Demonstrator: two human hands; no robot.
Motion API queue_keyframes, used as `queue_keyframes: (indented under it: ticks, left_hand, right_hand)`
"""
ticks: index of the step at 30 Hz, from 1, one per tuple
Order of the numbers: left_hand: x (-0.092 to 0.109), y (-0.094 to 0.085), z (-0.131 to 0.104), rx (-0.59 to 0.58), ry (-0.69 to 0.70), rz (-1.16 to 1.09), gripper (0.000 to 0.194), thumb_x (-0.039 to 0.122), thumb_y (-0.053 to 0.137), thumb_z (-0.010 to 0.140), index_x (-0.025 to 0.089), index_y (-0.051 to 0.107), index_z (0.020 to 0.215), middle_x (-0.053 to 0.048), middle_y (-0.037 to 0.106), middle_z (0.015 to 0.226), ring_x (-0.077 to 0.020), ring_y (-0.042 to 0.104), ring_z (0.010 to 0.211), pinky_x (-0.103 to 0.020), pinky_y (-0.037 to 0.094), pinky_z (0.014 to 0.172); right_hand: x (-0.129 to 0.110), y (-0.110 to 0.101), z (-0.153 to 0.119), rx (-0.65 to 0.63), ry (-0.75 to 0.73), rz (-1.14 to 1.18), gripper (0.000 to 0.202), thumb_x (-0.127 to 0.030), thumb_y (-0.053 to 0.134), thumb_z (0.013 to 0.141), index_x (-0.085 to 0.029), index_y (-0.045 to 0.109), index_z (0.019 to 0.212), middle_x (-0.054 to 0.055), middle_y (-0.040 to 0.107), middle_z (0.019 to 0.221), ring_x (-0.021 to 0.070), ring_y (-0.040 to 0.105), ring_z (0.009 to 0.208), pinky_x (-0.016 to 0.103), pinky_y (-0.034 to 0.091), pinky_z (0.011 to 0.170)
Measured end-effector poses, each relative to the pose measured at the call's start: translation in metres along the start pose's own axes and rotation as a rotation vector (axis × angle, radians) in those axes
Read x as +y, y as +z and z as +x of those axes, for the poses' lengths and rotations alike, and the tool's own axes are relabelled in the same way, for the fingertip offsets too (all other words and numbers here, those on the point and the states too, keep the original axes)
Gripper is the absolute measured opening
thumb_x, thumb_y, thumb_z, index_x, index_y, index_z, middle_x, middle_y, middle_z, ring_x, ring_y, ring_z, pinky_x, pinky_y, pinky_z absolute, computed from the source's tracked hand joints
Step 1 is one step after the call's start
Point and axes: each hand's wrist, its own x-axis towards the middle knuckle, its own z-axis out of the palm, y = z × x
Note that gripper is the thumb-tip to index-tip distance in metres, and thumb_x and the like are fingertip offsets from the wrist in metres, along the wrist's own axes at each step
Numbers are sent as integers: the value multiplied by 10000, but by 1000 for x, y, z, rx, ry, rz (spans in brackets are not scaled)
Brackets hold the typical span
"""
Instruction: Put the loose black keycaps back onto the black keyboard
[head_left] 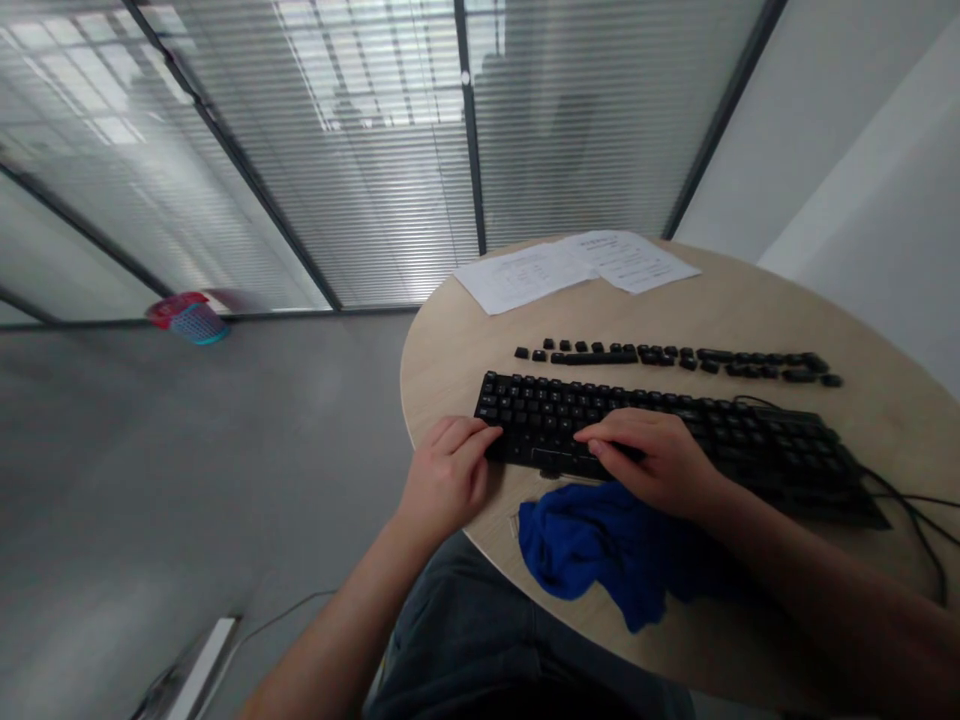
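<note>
A black keyboard (pixel 544 408) lies on the round wooden table. Its lower rows at the left end show a bare base without keycaps, while the upper rows carry caps. My left hand (pixel 448 470) grips the keyboard's left end, fingers on its edge. Over the lower rows, my right hand (pixel 652 455) is closed, its index fingertip and thumb close together near the keys. Something dark shows beneath the right hand, too hidden to name. Loose black keycaps (pixel 600 357) lie in rows behind the keyboard. A crumpled blue cloth (pixel 589 540) rests in front, partly under my right forearm.
Printed paper sheets (pixel 525 275) lie at the table's far edge. Black cables (pixel 911 510) run off to the right. On the floor stand a red and blue basket (pixel 196 318) at far left and a white-edged object (pixel 202 665) with a cord.
</note>
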Motion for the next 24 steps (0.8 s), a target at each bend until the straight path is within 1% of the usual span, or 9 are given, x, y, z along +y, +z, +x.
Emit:
queue_keyframes:
  ticks: [4, 7, 12, 15, 19, 22, 24]
  left_hand:
    - [0, 2, -2, -43, -27, 5, 357, 29, 502, 831, 140, 696, 1110, -117, 715, 1021, -242, 639, 930, -427, 614, 819]
    - [0, 3, -3, -68, -48, 21, 380, 13, 514, 788, 129, 698, 1100, -117, 721, 1036, -253, 641, 931, -422, 617, 826]
    - [0, 5, -4, -62, -79, 12, 368, 24, 541, 792, 131, 693, 1109, -115, 729, 1065, -266, 647, 958, -420, 616, 844]
    - [0, 7, -5, -54, -94, 1, 347, 44, 552, 808, 144, 691, 1109, -111, 730, 1064, -272, 644, 958, -428, 614, 840]
    - [-1, 7, -9, -2, -106, -48, 313, 78, 541, 850, 154, 685, 1117, -116, 715, 1079, -265, 628, 954, -433, 603, 842]
    - [-2, 8, -13, 78, -100, -94, 337, 85, 501, 884, 153, 666, 1170, -127, 692, 1136, -257, 618, 998, -438, 587, 880]
    - [-2, 9, -16, 122, -129, -100, 335, 95, 485, 905, 149, 653, 1190, -130, 682, 1156, -257, 613, 1031, -442, 575, 905]
  right_hand:
    - [0, 3, 0, 4, 7, -18, 239, -212, 525, 969, -173, 761, 972, 49, 748, 850, 112, 710, 759, 216, 570, 739]
    - [-4, 3, 2, 12, -21, -44, 230, -199, 526, 966, -171, 754, 970, 52, 747, 852, 114, 708, 753, 219, 572, 735]
    - [-13, 4, 8, -31, -92, -90, 215, -179, 524, 961, -172, 739, 976, 40, 723, 806, 107, 678, 715, 214, 551, 691]
    - [-14, 5, 12, -49, -114, -123, 219, -185, 520, 962, -172, 738, 974, 49, 720, 811, 118, 674, 734, 230, 554, 700]
    - [-12, 5, 19, -60, -85, -148, 208, -192, 534, 969, -172, 736, 1015, 64, 734, 896, 138, 686, 821, 268, 564, 779]
    - [-9, 3, 30, -95, -70, -160, 208, -196, 549, 968, -180, 729, 1073, 66, 737, 976, 157, 689, 903, 307, 565, 847]
    - [-7, 2, 40, -119, -60, -176, 205, -208, 558, 970, -184, 731, 1076, 71, 736, 1020, 169, 688, 943, 331, 562, 882]
